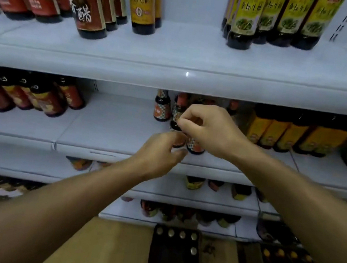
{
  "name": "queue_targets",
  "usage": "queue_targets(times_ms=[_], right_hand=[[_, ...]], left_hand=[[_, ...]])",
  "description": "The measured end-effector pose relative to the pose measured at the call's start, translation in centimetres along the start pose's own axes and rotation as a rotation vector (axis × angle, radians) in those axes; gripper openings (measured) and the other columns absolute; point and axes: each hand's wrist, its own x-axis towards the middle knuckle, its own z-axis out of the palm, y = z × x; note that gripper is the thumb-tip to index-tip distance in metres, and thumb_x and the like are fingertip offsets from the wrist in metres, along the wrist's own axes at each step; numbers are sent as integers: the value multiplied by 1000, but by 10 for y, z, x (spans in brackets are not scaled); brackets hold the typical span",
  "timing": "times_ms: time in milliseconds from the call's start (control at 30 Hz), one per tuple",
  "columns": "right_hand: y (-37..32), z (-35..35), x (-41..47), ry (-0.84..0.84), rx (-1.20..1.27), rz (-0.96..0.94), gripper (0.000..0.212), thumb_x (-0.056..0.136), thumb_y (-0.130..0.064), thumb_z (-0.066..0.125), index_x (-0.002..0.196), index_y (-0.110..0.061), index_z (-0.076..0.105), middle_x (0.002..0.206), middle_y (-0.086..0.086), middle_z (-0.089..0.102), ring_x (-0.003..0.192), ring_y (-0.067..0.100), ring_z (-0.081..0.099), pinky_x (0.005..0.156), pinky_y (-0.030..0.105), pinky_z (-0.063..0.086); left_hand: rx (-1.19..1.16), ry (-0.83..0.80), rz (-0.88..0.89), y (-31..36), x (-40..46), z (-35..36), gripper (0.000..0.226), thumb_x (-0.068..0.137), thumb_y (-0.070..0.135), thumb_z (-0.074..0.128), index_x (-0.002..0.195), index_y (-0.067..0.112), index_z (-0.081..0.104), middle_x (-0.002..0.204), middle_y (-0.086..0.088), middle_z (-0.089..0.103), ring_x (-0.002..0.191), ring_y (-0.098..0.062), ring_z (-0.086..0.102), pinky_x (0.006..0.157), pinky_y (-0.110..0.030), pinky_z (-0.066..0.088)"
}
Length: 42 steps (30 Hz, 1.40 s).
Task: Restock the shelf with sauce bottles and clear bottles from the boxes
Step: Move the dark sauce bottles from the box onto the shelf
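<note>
Small sauce bottles going onto the middle shelf (114,124)

Right hand (210,129) pinched a bottle top (176,125); left hand (161,151), at its seven o'clock, curled around another bottle (179,142). Crowded fingers could topple the neighbouring bottle (194,146).

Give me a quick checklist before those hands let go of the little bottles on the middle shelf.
1. Left hand around a small bottle: cannot tell, bottle mostly hidden.
2. Right hand fingers pinching a bottle top: ok.
3. Small sauce bottle under the right hand standing upright: ok.
4. Free space on the middle shelf to the left: ok.
5. More stock in the open box below: ok.
</note>
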Motion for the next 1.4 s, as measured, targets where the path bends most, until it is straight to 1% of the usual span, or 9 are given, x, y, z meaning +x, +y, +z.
queue_targets(times_ms=[133,300,433,533,667,867,1033,1133,1400], right_hand=[[35,31,-8,-89,21,41,16,94,-25,61,86,-16,71,81,-8,69,74,2,61,63,16,45],[78,68,-24,-184,54,104,14,94,-21,61,90,-13,72,82,-7,66,73,2,58,62,16,44],[119,104,-44,-277,95,190,11,95,-22,60,87,-22,68,78,-15,60,73,0,56,62,15,40],[153,134,-61,-315,97,254,16,94,-23,61,79,-28,64,74,-18,58,72,-2,55,61,16,41],[197,177,-85,-387,137,326,14,94,-15,60,88,-7,69,79,-6,63,76,11,60,68,29,46],[250,227,-117,-457,138,395,16,95,-13,57,89,-6,69,89,5,69,83,18,62,73,34,48],[297,266,-143,-501,130,475,16,94,-12,57,90,0,67,87,15,67,80,28,64,70,44,51],[329,290,-163,-519,138,514,17,93,-10,55,89,2,67,87,19,66,81,33,63,69,45,50],[410,356,-214,-558,97,639,22,95,-9,48,83,5,59,84,28,61,81,41,63,71,53,50]], left_hand=[[-58,-30,-80,-28,1,34,47,97,24,56,142,15,48,143,-3,53,130,-17,49,109,-31,40],[-129,-79,-196,-60,1,85,47,96,21,57,142,14,48,143,-4,53,130,-17,50,98,-27,43],[-153,-104,-281,-86,-5,132,45,95,21,60,138,12,53,137,-6,58,123,-18,54,89,-11,35],[-197,-149,-362,-106,-14,166,38,94,19,61,132,14,57,129,-7,62,115,-20,59,91,-24,45],[-180,-192,-446,-132,-22,215,27,94,17,60,119,11,64,118,-8,67,105,-21,61,79,-24,44],[-152,-261,-525,-167,-26,272,28,94,18,61,118,4,64,117,-16,65,109,-31,60,91,-43,49],[-142,-291,-531,-194,-26,325,30,93,12,59,122,5,64,122,-17,64,114,-33,58,93,-37,46],[-91,-380,-567,-212,-25,362,35,96,18,55,129,10,59,126,-18,60,117,-35,55,86,-30,42],[-125,-441,-675,-259,-27,453,37,94,17,58,131,10,57,126,-14,62,116,-31,57,86,-31,45]])
